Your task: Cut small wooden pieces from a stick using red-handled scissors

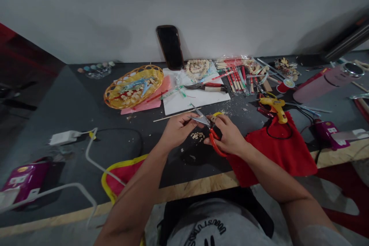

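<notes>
My right hand (229, 136) is wrapped round a pair of red-handled scissors (215, 142). Their blades are parted and point up and left, toward my left hand (180, 128). The fingers of that left hand are pinched together beside the blades; whatever is between them is too small to make out. Below the scissors, a little pile of short pale stick pieces (197, 136) lies on the dark tabletop (178, 173). A thin wooden stick (170, 117) rests just beyond my left hand. Something yellow (217, 114) shows behind my right fingers.
Beyond my hands are a yellow wicker basket (108, 96), a white sheet (175, 103) with pliers (213, 86) and a phone (170, 48) against the wall. To the right are bundled sticks (236, 78), a yellow glue gun (273, 107), red cloth (282, 153) and a pink bottle (323, 84).
</notes>
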`<move>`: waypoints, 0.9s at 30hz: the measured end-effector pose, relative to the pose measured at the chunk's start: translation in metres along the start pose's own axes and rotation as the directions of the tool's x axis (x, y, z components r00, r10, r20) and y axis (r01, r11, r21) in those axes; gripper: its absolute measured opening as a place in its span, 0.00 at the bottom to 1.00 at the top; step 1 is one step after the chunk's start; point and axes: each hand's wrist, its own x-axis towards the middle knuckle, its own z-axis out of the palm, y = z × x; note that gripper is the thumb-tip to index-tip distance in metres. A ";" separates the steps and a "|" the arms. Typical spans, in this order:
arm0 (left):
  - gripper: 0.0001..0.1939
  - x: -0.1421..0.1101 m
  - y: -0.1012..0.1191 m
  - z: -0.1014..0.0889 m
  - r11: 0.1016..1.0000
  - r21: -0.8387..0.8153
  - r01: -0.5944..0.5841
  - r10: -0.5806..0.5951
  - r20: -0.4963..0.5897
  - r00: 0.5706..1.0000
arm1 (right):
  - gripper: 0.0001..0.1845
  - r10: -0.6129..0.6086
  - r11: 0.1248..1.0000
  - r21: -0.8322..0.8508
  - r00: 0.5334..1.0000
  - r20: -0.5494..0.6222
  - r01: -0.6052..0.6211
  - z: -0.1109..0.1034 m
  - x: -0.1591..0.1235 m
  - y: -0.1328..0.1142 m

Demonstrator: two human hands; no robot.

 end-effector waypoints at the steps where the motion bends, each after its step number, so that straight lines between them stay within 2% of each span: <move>1: 0.11 0.000 -0.001 0.000 1.000 0.008 -0.003 0.003 -0.005 1.000 | 0.34 -0.006 1.000 0.004 1.000 -0.002 0.006 0.001 0.000 0.000; 9: 0.14 0.000 -0.005 0.001 0.998 0.044 -0.037 0.037 -0.003 0.999 | 0.32 -0.050 0.999 -0.017 0.997 -0.054 0.050 0.003 -0.001 0.001; 13: 0.15 0.001 -0.003 0.001 0.994 0.083 -0.069 0.070 -0.017 0.997 | 0.28 -0.043 0.996 -0.077 0.995 -0.090 0.036 0.003 -0.002 0.001; 17: 0.15 0.000 -0.002 0.001 0.987 0.142 -0.074 0.082 -0.049 0.995 | 0.27 -0.030 0.998 -0.052 0.995 -0.097 0.025 0.004 -0.001 0.001; 20: 0.13 -0.001 -0.003 0.003 0.995 0.094 -0.035 0.042 -0.073 0.996 | 0.26 -0.013 1.000 -0.014 0.995 -0.099 0.012 0.004 -0.001 0.001; 24: 0.10 -0.001 -0.004 0.006 0.995 0.089 -0.049 0.061 -0.131 0.990 | 0.25 0.021 1.000 0.009 0.996 -0.086 -0.021 0.003 -0.002 0.000; 27: 0.08 -0.001 -0.004 0.008 0.997 0.059 -0.050 0.056 -0.118 0.991 | 0.28 0.045 0.999 -0.015 0.998 -0.051 -0.046 0.002 -0.002 -0.001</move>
